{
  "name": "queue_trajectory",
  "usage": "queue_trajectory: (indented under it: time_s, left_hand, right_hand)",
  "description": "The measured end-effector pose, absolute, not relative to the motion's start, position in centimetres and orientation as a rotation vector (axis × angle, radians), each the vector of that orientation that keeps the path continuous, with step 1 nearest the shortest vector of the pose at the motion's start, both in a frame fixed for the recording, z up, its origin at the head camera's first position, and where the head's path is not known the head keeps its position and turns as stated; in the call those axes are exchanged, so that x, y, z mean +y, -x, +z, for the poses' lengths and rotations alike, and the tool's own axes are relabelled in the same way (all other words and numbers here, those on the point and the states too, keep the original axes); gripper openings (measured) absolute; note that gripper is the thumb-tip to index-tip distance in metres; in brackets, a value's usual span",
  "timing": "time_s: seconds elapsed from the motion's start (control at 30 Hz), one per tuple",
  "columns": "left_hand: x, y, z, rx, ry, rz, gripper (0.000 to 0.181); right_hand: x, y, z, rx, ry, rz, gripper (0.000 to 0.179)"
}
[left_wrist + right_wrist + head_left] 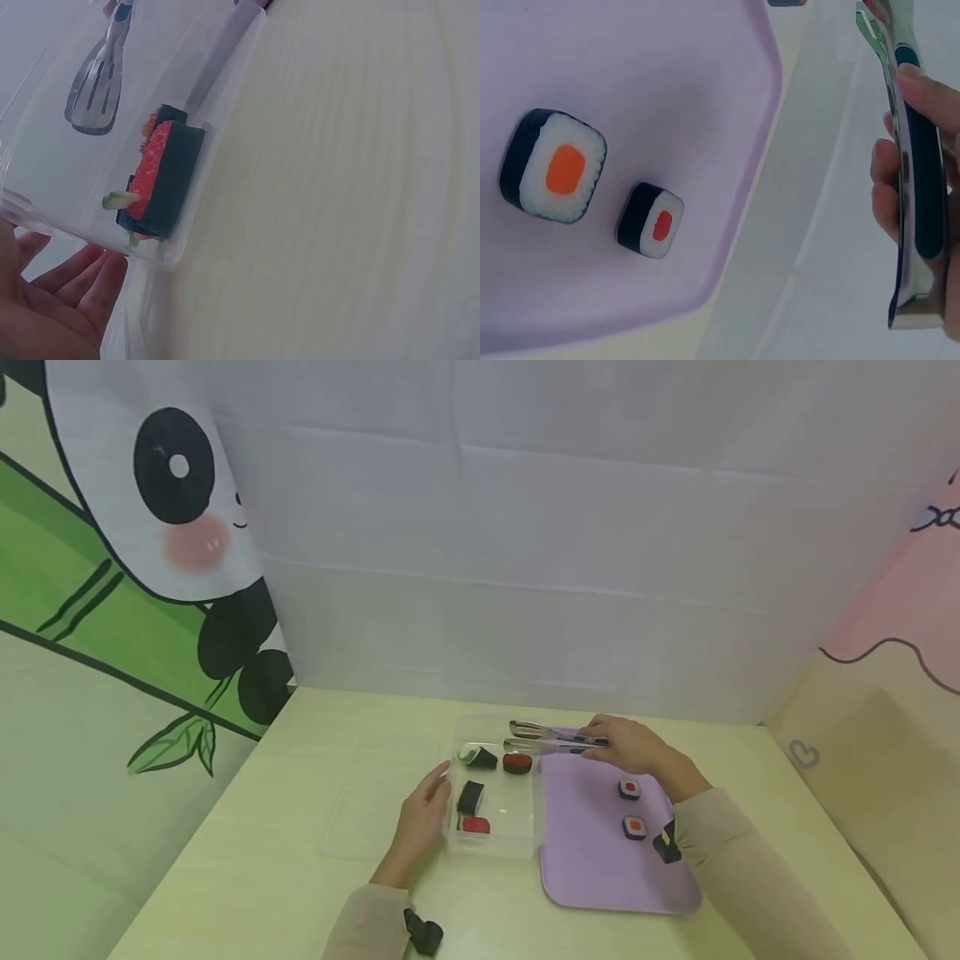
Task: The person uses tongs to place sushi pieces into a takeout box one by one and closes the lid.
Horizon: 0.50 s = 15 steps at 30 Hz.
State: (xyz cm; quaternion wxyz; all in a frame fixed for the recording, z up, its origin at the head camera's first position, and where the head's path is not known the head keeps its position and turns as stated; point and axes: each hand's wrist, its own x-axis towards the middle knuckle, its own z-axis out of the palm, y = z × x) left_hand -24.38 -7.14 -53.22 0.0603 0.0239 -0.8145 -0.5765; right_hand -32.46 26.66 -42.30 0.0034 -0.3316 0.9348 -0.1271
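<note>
My right hand (628, 745) grips metal tongs (919, 180) with dark grip panels, thumb on one arm and fingers on the other. The tongs' slotted ends stand apart over the far part of a clear plastic box (513, 843). Close by the tips sits a red-topped sushi piece (517, 763). Also in the box are a dark-wrapped piece with a pale green end (480, 758), a black piece (471, 797) and a red piece (475, 824). Fingers loosely extended, my left hand (422, 818) is at the box's left wall; its fingertips (112, 274) are right by the rim.
Right of the box lies a purple tray (592, 885) bearing two rice rolls, one with an orange centre (564, 178) and one with a red centre (661, 225). A clear flat lid (360, 810) lies left of the box. A white cloth (525, 568) hangs behind the table.
</note>
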Motion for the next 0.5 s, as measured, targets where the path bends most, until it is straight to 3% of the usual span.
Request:
queue_trajectory:
  time_s: [0.5]
  left_hand:
    - [-8.8,23.2,-53.8,-2.489,-0.009,-1.750,0.042]
  right_hand:
    - [34.3,25.9,-41.4,2.962,0.751,-0.523,0.043]
